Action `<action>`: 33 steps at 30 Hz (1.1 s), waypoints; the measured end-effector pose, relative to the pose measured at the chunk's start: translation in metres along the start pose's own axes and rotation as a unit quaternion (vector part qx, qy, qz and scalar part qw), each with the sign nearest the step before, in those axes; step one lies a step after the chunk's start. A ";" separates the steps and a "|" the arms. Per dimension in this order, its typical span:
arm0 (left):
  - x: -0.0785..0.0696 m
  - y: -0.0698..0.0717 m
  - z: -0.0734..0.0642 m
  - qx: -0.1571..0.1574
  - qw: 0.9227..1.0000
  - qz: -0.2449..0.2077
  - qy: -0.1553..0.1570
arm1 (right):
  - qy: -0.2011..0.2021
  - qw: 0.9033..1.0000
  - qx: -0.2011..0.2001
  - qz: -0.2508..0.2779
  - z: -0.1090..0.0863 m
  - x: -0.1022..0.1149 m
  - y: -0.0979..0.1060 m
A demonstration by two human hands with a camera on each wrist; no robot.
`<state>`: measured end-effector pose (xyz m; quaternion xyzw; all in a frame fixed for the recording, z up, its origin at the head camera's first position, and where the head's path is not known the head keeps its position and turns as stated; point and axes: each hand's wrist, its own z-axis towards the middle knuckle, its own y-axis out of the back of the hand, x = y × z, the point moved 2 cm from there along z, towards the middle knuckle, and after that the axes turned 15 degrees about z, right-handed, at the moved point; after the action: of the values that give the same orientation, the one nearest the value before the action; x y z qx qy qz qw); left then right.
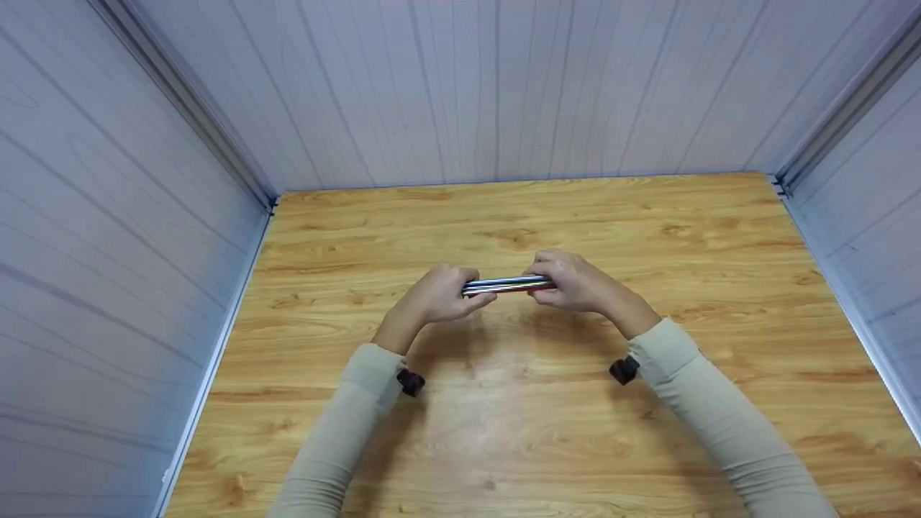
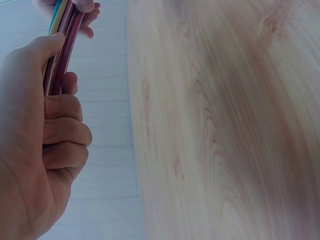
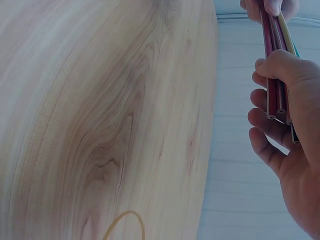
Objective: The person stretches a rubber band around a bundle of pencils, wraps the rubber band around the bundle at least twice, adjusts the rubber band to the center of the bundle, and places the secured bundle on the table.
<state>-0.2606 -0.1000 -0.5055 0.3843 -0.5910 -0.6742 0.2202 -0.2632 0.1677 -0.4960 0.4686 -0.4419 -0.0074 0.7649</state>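
Observation:
A bundle of colored pencils [image 1: 507, 284] is held level above the wooden table, one end in each hand. My left hand [image 1: 446, 291] grips the left end, its thumb along the near side. In the left wrist view the fingers of the left hand [image 2: 30, 135] curl round the pencils [image 2: 64, 55], which show dark red, yellow and green. The right hand [image 1: 572, 282] holds the other end. In the right wrist view, the right hand [image 3: 305, 120] pinches the pencils [image 3: 272, 95] between thumb and fingers, with their flat ends showing past the thumb.
Pale panel walls [image 1: 496, 93] enclose the wooden table [image 1: 496, 432] at the back and both sides. A thin yellowish loop, like a rubber band [image 3: 131, 212], shows at the bottom of the right wrist view. Small black devices [image 1: 624, 370] sit at both sleeve cuffs.

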 end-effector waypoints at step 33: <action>0.007 0.011 -0.006 -0.014 1.000 -0.013 0.021 | -0.014 0.984 -0.114 0.140 -0.034 -0.014 0.005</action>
<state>-0.2618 -0.1106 -0.4967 0.4030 -0.5718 -0.6768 0.2294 -0.2503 0.2008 -0.5072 0.3119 -0.5096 0.0429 0.8007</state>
